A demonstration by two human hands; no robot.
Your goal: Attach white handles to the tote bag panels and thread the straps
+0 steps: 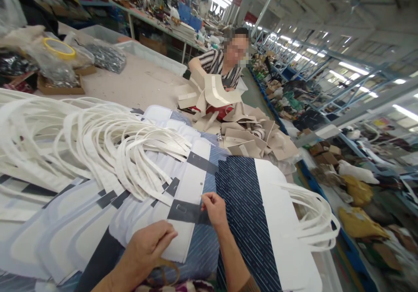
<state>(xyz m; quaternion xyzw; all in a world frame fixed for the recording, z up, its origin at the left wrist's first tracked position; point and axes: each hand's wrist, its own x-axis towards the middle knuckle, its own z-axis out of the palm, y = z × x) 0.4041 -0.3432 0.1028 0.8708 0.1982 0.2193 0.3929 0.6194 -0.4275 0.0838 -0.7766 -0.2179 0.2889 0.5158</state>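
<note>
In front of me lies a white bag panel [181, 239] crossed by dark grey strips [184, 212], on blue striped fabric [204, 248]. My left hand [146, 246] is over the panel's near part, fingers closed together; what they hold, if anything, is hidden. Beside the panel's right edge, my right hand [214, 210] makes a pinch close to the end of a dark strip. Whatever sits between its fingertips is too small to name. Left of the hands, white strap handles [130, 157] loop up from a fanned pile of similar panels [62, 239].
Dark blue striped bag pieces [244, 205] with white tops and handles [321, 220] are stacked at right. Across the table, a person [225, 61] in a striped shirt handles beige pieces [217, 92]. Yellow tape [59, 48] and plastic-wrapped items [106, 57] lie at far left.
</note>
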